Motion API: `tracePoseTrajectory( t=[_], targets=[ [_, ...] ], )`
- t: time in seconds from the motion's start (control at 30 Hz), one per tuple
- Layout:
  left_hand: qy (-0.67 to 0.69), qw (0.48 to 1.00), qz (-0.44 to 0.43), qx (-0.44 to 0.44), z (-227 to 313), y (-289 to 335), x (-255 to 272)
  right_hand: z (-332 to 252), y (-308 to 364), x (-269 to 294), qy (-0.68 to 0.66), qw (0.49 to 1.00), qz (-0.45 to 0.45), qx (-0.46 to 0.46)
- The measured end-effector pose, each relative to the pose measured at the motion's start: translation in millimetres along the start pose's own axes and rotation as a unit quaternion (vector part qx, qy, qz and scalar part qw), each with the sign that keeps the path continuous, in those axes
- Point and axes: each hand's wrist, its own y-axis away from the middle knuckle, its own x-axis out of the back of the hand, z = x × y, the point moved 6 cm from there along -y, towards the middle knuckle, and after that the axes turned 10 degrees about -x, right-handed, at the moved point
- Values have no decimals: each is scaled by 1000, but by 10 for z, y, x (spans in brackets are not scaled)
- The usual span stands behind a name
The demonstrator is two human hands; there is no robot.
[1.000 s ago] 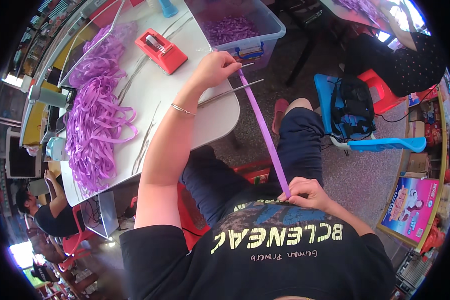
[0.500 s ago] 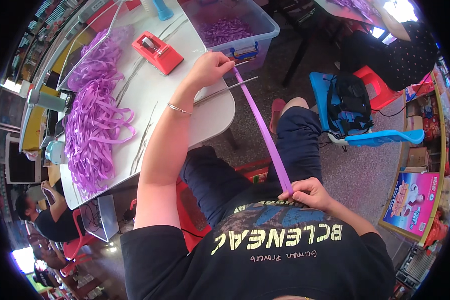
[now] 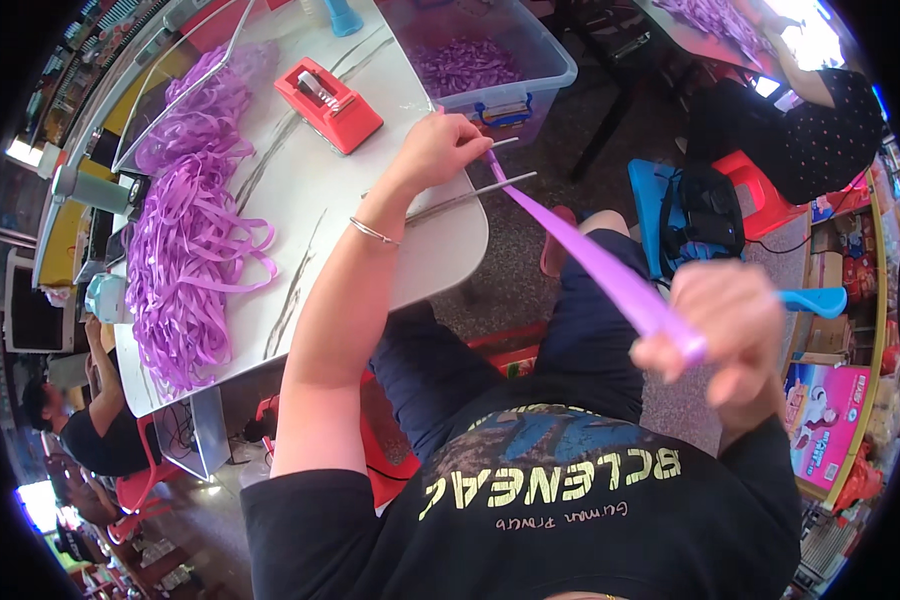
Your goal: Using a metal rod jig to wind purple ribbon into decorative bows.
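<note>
A purple ribbon (image 3: 592,256) is stretched taut between my two hands, over my lap. My left hand (image 3: 442,150) is closed at the table's right edge, pinching the ribbon's far end beside thin metal rods (image 3: 510,183) that stick out past the edge. My right hand (image 3: 725,318), blurred by motion, grips the near end of the ribbon at the right of my lap. On the table's left side lies a big heap of loose purple ribbon (image 3: 185,240). A red tape dispenser (image 3: 330,105) sits near my left hand.
A clear plastic bin (image 3: 560,75) holding many purple pieces stands beyond the white table (image 3: 410,275). A blue chair (image 3: 655,215) with a black bag (image 3: 708,215) is at the right. Another person sits at the far right, another at the far left.
My right hand has moved up and to the right from near my shirt, pulling the ribbon's near end with it. My left hand keeps its grip at the table edge.
</note>
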Motion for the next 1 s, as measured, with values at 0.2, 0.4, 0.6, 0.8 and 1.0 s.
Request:
tracePoseTrajectory(
  t=[0.2, 0.4, 0.6, 0.8, 1.0],
  targets=[
    [-26, 999, -11, -42, 113, -75, -15, 571, -1275, 801, 10, 985, 172, -21],
    [-71, 990, 14, -123, 178, -33, 29, 2082, -2422, 865, -188, 964, 68, -174],
    [-49, 993, 41, -98, 229, 22, 58, 3298, -2410, 527, -178, 929, 58, -318],
    [-48, 987, 142, -56, 208, -9, 143, 4550, -1524, -40, -281, 812, 91, -502],
    [-44, 990, 121, -61, 228, 48, 151, 4147, -73, -689, -285, 847, 69, -444]
  ],
)
